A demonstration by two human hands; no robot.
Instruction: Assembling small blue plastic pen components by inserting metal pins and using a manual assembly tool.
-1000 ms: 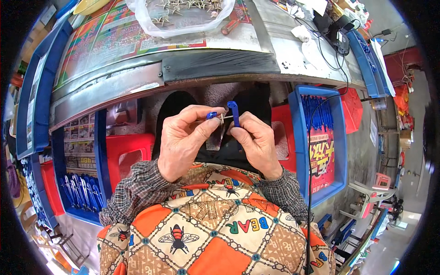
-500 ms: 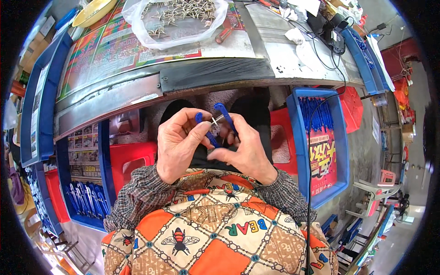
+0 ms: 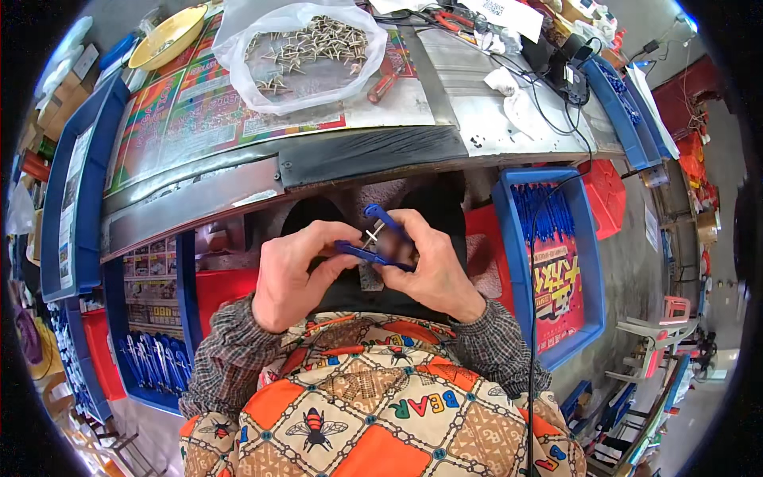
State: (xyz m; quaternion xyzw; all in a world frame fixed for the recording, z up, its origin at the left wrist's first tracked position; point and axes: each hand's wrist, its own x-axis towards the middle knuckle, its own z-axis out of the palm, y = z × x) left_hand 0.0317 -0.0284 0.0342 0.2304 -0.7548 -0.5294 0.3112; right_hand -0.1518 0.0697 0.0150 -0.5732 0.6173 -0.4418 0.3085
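In front of my lap, my left hand (image 3: 292, 269) pinches one end of a slim blue plastic piece (image 3: 352, 249) between thumb and fingers. My right hand (image 3: 435, 269) is wrapped round another slim blue piece (image 3: 380, 213) with a rounded, holed upper end. Both blue pieces come together near my right thumb; I cannot tell whether they are joined. A small silvery cross-shaped metal part (image 3: 371, 236) sits in the gap between them, close to my right fingers. Those fingers are partly blurred and hidden behind the blue pieces.
On the bench, a clear plastic bag (image 3: 238, 75) holds many cross-shaped metal parts, beside a red-handled screwdriver (image 3: 384, 86). Blue trays with similar blue pieces stand at right (image 3: 592, 286) and left (image 3: 187, 294). A black cable (image 3: 531, 342) hangs down on my right.
My left hand has tipped its blue piece from steep to nearly level, and the left fingers are lower. The right hand keeps its hold. The whole view has shifted slightly.
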